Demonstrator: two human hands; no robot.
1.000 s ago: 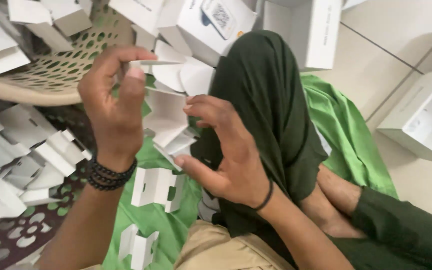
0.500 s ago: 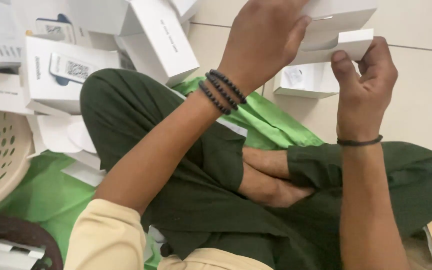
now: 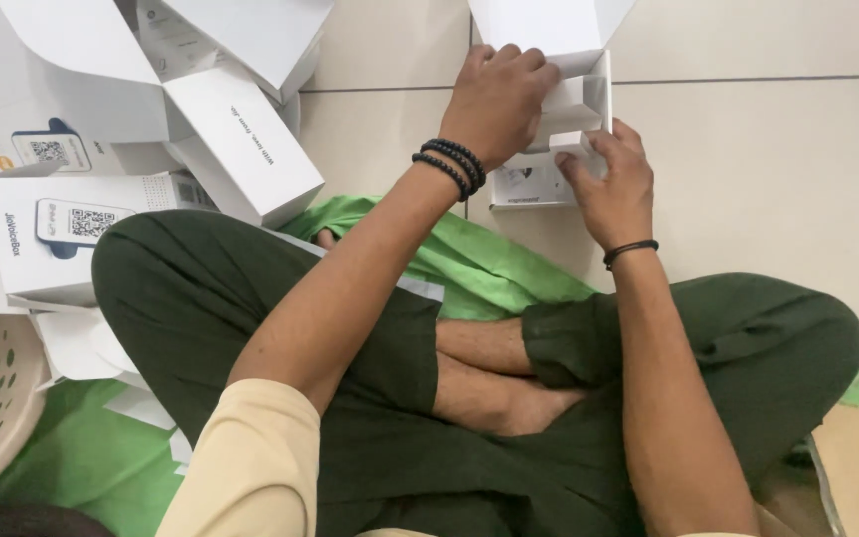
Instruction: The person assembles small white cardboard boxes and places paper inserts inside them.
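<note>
White cardboard box [image 3: 564, 60], open-flapped, is gripped from above by left hand [image 3: 497, 99]; its lower corner is pinched by right hand [image 3: 608, 184].

The person is wearing dark green trousers [image 3: 251, 298] and a pale cream short sleeve [image 3: 251, 467] on the left arm. Two strands of dark round beads [image 3: 449, 164] are circling the wrist of the left hand [image 3: 499, 99], and a thin black band [image 3: 630, 251] is ringing the wrist of the right hand [image 3: 610, 184]. Both forearms and feet are bare.
</note>
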